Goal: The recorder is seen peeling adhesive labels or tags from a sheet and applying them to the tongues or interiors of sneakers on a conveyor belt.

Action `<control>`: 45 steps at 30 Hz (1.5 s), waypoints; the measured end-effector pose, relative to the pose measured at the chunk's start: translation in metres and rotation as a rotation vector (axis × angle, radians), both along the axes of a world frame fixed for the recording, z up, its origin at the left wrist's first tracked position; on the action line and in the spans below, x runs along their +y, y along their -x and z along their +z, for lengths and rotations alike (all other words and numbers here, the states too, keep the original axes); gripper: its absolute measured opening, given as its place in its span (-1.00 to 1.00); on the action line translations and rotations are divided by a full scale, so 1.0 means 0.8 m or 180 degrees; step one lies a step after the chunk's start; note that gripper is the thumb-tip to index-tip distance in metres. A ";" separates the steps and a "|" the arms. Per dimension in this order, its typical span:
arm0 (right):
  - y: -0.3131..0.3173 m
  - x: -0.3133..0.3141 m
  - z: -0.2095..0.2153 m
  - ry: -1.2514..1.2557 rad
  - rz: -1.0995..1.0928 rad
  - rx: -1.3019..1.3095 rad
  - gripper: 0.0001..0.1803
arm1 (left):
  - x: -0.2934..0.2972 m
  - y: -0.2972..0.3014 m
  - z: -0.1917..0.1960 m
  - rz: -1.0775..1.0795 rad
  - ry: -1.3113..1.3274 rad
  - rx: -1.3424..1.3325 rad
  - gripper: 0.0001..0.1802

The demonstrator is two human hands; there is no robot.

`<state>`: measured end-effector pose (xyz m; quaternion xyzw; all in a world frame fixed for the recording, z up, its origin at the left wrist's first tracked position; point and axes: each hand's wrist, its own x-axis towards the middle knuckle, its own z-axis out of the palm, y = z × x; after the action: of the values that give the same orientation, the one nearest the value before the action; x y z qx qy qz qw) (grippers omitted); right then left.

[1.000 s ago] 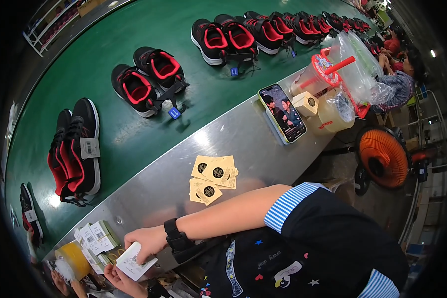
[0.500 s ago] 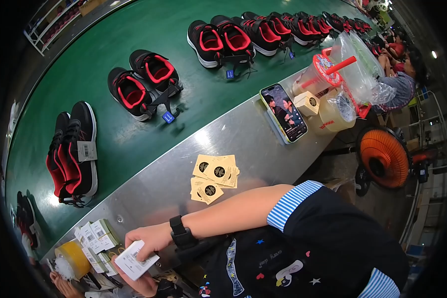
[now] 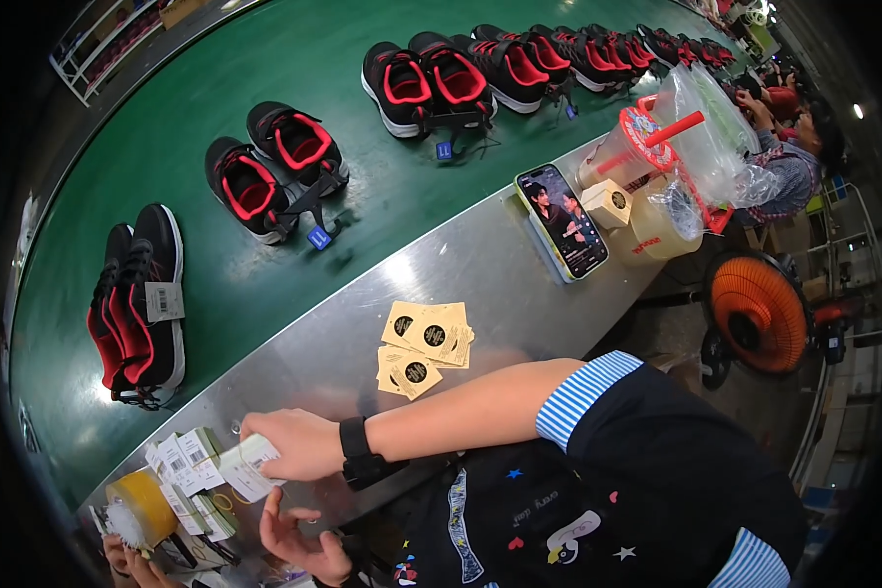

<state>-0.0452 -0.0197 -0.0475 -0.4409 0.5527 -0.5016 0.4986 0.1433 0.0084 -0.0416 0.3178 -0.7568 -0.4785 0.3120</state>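
Observation:
My right hand grips a small stack of white paper tags above the metal ledge, beside several bundled stacks of tags. Just below it, my left hand is empty, its fingers spread and bent. Loose yellow rubber bands lie by the bundles. A roll of yellow tape stands to the left of the bundles. Tan cards with black round marks lie in a loose pile on the ledge, past my right forearm.
Pairs of black-and-red sneakers stand along the green belt; the nearest pair lies on its side. A phone, a small box and drink cups line the ledge. An orange heater fan stands right. Another person's hand shows lower left.
My right hand has carried the tags slightly left and up toward the bundles. My left hand has let go of the tags and opened. The sneakers have shifted slightly left.

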 end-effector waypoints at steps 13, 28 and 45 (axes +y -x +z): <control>-0.055 -0.039 0.017 -0.0308 0.2035 0.0868 -0.53 | -0.067 -0.041 0.011 0.0168 0.1409 -0.1424 -0.18; -0.132 -0.232 -0.003 0.0816 0.1358 0.3484 -0.57 | -0.090 -0.116 -0.036 0.2024 0.0936 -0.1909 -0.33; -0.158 -0.262 0.003 -0.0607 0.2200 0.3407 -0.30 | -0.074 -0.097 -0.054 0.2340 0.1273 -0.1726 -0.37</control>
<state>0.0811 -0.2296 -0.0453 -0.7366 0.5932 0.0287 0.3237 0.2211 -0.0507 -0.0845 0.6105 -0.7255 -0.0826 0.3069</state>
